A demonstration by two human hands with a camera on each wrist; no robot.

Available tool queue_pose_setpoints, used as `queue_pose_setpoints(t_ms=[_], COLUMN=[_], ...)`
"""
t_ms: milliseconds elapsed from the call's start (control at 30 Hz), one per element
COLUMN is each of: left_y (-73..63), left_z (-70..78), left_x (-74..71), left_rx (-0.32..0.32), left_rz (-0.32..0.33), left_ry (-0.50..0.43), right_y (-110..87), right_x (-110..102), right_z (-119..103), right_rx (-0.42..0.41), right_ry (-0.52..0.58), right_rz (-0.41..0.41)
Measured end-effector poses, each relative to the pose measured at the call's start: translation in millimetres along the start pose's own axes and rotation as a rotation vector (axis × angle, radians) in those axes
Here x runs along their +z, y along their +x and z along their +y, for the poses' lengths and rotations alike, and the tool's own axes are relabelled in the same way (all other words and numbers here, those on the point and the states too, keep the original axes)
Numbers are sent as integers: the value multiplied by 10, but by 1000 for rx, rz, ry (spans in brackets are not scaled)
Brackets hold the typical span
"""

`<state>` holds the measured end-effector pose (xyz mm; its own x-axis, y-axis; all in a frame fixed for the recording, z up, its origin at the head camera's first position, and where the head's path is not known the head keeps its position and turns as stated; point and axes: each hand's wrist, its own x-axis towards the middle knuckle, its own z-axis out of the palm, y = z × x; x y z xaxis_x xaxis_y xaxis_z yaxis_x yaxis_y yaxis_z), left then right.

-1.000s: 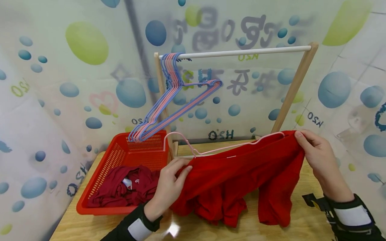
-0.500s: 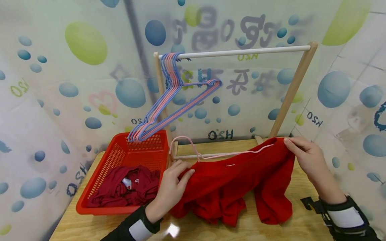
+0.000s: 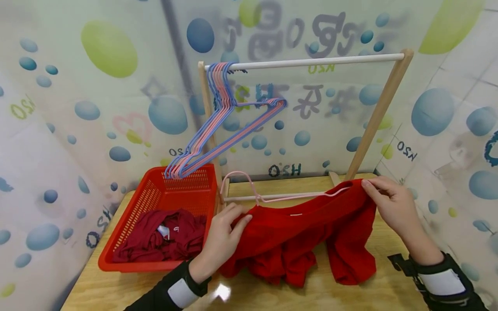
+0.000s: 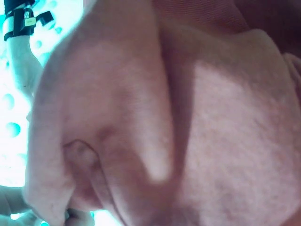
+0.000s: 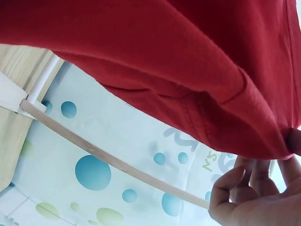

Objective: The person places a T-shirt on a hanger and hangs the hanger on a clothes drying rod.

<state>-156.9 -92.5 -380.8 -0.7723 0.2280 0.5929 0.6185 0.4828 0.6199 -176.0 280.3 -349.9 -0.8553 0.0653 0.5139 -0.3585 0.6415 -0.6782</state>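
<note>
A red garment, which looks like a pair of trousers or a shirt, is stretched by its top edge between both hands. My left hand pinches its left end between thumb and fingers. At the other end my right hand pinches the cloth, slightly higher. A pink hanger lies along the top edge, its hook to the left and its right arm inside the cloth. In the right wrist view the garment hangs from the fingertips of my right hand. The left wrist view is mostly filled by my left hand.
A red basket at the left holds dark red clothing. Behind stands a wooden rack with a white rail, several blue and pink hangers bunched at its left end. The wooden table lies beneath.
My right hand has moved left and a little down, bringing the garment's right end closer. The hanger hook has shifted slightly right. My left hand keeps its pinch in nearly the same place.
</note>
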Motion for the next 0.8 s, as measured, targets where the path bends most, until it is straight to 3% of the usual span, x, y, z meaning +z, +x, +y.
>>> queue_pose_setpoints(t_ms=[533, 800], left_y=[10, 2], left_z=[0, -20], left_x=[26, 54], left_rx=[-10, -7], left_rz=[5, 21], left_ry=[-21, -29], right_y=[-30, -29], right_x=[56, 83], right_z=[-79, -51], right_rx=[-108, -268], right_ry=[-77, -94], right_rz=[31, 43])
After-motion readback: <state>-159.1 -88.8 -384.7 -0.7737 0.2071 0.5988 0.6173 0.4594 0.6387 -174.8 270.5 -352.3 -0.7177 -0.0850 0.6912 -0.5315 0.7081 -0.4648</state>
